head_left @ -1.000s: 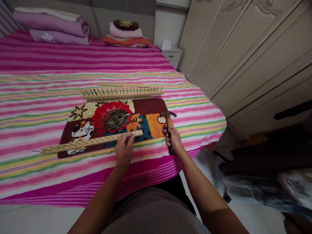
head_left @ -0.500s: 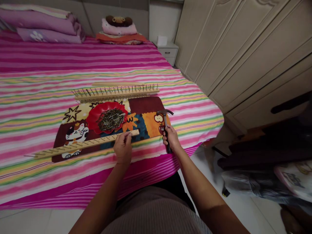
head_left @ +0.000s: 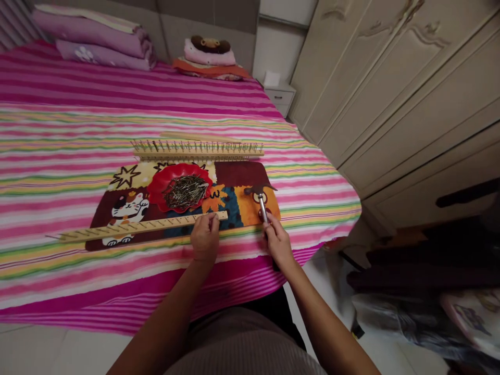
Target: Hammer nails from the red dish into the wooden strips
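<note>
My right hand is wrapped round the dark handle of a claw hammer, its head over the orange patch of a patterned mat. My left hand is closed in a pinch at the near edge of a wooden strip, close to its right end. Whatever lies between those fingertips is too small to make out. Slanting nails run along the strip to its left end. Behind it, a red scalloped bowl holds a heap of loose nails.
The patterned mat lies on a striped bedspread. Beyond the bowl are wooden strips bristling with upright nails. Folded purple bedding is stacked at the far left. A wardrobe stands along the right side.
The view has shifted, so the bed scene sits further right. The hammer has tilted, its head now pointing more away from me. My left hand stays at the strip's right end.
</note>
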A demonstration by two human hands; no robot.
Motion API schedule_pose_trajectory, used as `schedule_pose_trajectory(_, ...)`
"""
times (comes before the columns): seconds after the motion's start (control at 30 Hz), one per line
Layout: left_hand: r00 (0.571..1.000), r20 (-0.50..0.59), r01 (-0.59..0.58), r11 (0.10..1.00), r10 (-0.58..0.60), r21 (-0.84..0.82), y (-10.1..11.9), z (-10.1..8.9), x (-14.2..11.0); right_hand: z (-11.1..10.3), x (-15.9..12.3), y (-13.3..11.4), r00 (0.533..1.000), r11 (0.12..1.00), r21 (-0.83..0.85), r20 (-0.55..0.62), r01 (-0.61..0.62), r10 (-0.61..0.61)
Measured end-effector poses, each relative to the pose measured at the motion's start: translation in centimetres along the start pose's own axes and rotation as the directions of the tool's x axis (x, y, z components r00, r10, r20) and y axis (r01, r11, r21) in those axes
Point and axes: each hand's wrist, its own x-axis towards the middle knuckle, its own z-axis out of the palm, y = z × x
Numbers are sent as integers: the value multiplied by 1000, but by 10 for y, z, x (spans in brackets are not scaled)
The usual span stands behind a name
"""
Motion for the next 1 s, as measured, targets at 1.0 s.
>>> schedule_pose_trajectory(1.0,993,-57,-103,995,102,-16,-11,9,-2,4,-26,-31,777,605,-487,397,630,-489)
